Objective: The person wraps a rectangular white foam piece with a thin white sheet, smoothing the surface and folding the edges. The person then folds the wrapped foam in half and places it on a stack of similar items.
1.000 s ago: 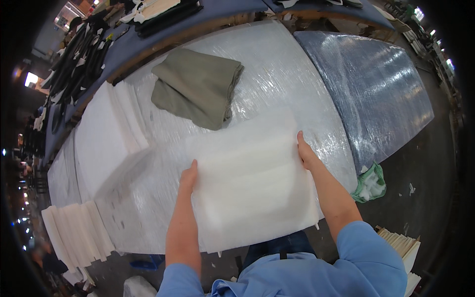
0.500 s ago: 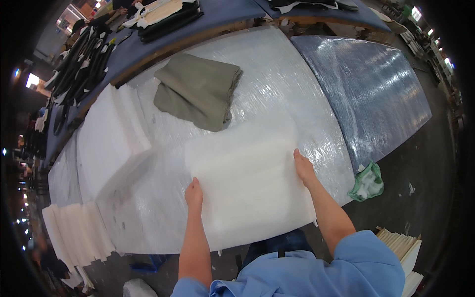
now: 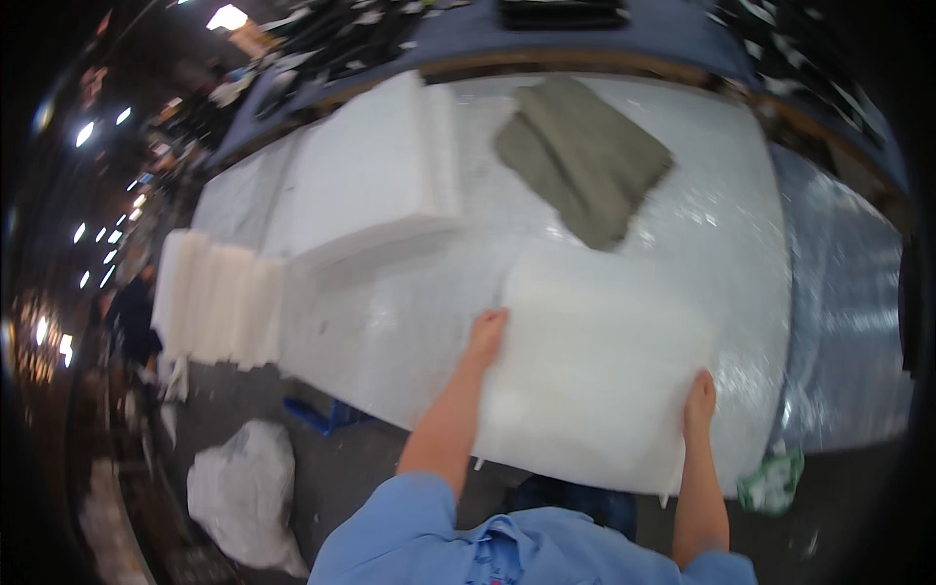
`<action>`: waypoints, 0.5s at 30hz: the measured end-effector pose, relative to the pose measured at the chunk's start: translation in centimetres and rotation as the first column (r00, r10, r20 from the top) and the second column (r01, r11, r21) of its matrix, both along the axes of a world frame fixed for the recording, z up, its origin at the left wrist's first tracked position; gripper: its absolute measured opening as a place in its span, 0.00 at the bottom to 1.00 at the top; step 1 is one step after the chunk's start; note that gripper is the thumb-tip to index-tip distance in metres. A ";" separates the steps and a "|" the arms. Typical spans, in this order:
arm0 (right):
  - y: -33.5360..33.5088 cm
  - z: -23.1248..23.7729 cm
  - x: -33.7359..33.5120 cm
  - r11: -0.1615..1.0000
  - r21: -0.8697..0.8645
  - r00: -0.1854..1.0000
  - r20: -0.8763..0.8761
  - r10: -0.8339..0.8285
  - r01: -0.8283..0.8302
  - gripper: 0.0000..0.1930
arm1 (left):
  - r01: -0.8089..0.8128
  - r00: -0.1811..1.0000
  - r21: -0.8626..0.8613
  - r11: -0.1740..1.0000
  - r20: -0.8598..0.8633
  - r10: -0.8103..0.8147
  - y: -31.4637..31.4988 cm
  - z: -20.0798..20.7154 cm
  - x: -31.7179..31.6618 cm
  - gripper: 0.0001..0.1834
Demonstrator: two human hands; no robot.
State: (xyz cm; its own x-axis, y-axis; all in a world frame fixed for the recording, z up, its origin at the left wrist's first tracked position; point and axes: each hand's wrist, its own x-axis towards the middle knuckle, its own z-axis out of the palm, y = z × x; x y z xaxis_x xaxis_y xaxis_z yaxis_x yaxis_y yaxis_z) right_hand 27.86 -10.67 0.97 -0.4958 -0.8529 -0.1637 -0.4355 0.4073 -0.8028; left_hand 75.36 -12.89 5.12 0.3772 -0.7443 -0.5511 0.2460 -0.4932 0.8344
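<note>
A soft white sheet of padding lies on the plastic-wrapped table right in front of me. My left hand grips its left edge, fingers closed. On the opposite edge, my right hand is closed around the side, with its fingertips partly hidden. Just beyond the sheet rests a folded olive-green cloth, touched by neither hand. To the left stands a thick stack of white padding. The picture is somewhat blurred by motion.
Ridged cream-white pieces sit at the table's left end. A blue surface under film adjoins at right, a green bag below it. On the floor are a white sack and a blue object. Dark pieces lie on the far bench.
My view has swung left, so the table and everything on it appear farther right. Both hands stay on the side edges of the white sheet.
</note>
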 end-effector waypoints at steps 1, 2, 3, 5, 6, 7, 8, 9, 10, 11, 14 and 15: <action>0.6 -0.4 1.4 0.998 0.057 0.997 -0.072 0.008 -0.004 0.30 | -0.033 0.982 -0.023 0.999 0.186 0.037 0.1 -0.3 -0.3 0.20; 0.7 0.1 2.5 0.993 0.115 0.986 -0.156 0.056 -0.038 0.32 | -0.052 0.926 0.088 0.995 0.378 0.015 1.2 -1.1 0.5 0.17; 0.8 0.0 2.3 0.997 0.076 0.991 -0.132 0.029 -0.019 0.32 | -0.053 0.843 0.031 0.998 0.537 0.028 0.0 -0.9 -0.8 0.17; 0.9 0.2 2.5 0.997 0.070 0.984 -0.174 0.033 -0.021 0.32 | -0.095 0.773 0.019 0.995 0.631 0.061 0.1 -1.2 -1.8 0.17; 1.0 0.6 2.9 0.995 0.095 0.971 -0.234 0.048 -0.026 0.33 | -0.122 0.787 0.059 0.991 0.614 0.061 0.5 -1.1 -1.7 0.18; 0.8 0.8 2.9 0.992 0.119 0.965 -0.251 0.075 -0.046 0.33 | -0.132 0.808 0.090 0.987 0.586 0.055 0.4 -1.1 -1.9 0.18; 0.6 1.0 3.1 0.988 0.145 0.959 -0.265 0.099 -0.062 0.34 | -0.138 0.828 0.121 0.983 0.559 0.047 0.4 -0.9 -1.8 0.18; 0.4 1.2 3.1 0.982 0.171 0.952 -0.279 0.126 -0.080 0.35 | -0.117 0.825 0.137 0.984 0.565 0.020 0.4 -0.8 -1.7 0.18; 0.5 1.3 3.3 0.984 0.162 0.951 -0.284 0.124 -0.080 0.34 | -0.097 0.819 0.156 0.983 0.573 -0.010 0.6 -0.6 -1.5 0.18; 0.8 1.4 3.7 0.984 0.156 0.950 -0.288 0.123 -0.080 0.34 | -0.078 0.812 0.177 0.981 0.582 -0.041 1.1 -0.4 -1.2 0.19; 0.3 2.1 4.0 0.987 0.136 0.958 -0.263 0.117 -0.083 0.35 | -0.043 0.870 0.111 0.993 0.493 -0.017 1.3 1.2 -1.5 0.17; 0.3 2.2 3.9 0.985 0.145 0.960 -0.249 0.130 -0.095 0.35 | -0.090 0.790 0.118 0.989 0.613 -0.001 1.8 2.0 -1.2 0.16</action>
State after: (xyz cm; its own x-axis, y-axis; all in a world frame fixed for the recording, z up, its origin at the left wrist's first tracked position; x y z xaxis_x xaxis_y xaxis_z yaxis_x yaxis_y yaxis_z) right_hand 31.81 -10.37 3.15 -0.4377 -0.8853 -0.1567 -0.6689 0.4372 -0.6012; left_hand 74.13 -11.13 7.07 0.6991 -0.6547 -0.2874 -0.2669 -0.6119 0.7446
